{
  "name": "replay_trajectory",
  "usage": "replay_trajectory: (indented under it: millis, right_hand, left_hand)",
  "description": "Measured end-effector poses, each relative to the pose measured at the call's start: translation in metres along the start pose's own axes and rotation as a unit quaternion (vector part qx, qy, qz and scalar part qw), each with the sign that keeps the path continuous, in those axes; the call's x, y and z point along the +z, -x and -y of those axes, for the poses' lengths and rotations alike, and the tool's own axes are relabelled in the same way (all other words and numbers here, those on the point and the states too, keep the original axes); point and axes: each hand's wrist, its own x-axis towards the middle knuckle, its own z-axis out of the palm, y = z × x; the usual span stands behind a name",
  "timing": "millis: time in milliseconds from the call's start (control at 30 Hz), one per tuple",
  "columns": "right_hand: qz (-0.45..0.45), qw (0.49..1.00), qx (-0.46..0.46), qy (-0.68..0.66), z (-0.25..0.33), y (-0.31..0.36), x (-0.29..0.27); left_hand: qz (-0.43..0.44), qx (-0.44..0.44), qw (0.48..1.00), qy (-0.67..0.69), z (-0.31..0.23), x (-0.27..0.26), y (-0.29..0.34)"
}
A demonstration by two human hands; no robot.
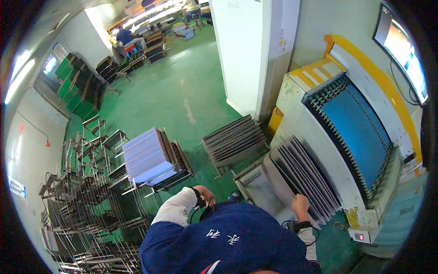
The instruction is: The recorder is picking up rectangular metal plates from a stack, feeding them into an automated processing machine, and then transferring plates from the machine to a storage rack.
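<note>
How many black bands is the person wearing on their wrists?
2. The left band is just behind the left hand; the right band is just behind the right hand, which holds a grey sheet. More could hide under the white sleeves.

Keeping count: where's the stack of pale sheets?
The pale sheets stand left of centre in the head view, between the metal racks and the dark panels, beyond the left hand.

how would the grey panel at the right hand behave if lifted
The grey panel is probably stiff, standing on edge without visible sagging. Its thin profile suggests it's light for its size. Balanced upright, it could tip if unsupported.
</note>
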Motion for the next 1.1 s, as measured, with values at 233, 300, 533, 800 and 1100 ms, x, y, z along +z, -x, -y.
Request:
replay_trajectory:
  millis: [233,300,533,800,1100]
  right_hand:
    - [-0.018,0.999,-0.013,-0.037,0.004,0.01,-0.015]
    - [-0.038,0.998,-0.02,-0.05,0.004,0.015,-0.033]
    - [-0.121,0.987,-0.061,-0.089,0.016,0.049,-0.146]
    - [-0.124,0.956,0.067,-0.256,-0.049,0.081,-0.198]
    - [-0.504,0.837,0.187,-0.107,-0.118,0.138,-0.19]
  left_hand:
    - [-0.039,-0.168,0.985,0.023,0.069,0.01,-0.051]
    - [-0.052,-0.142,0.988,0.03,0.075,0.01,-0.054]
    - [-0.049,-0.196,0.979,0.004,0.023,0.015,-0.04]
    - [-0.006,-0.342,0.913,0.223,-0.025,-0.012,-0.048]
    - [-0.137,-0.159,0.904,0.372,-0.109,-0.018,-0.009]
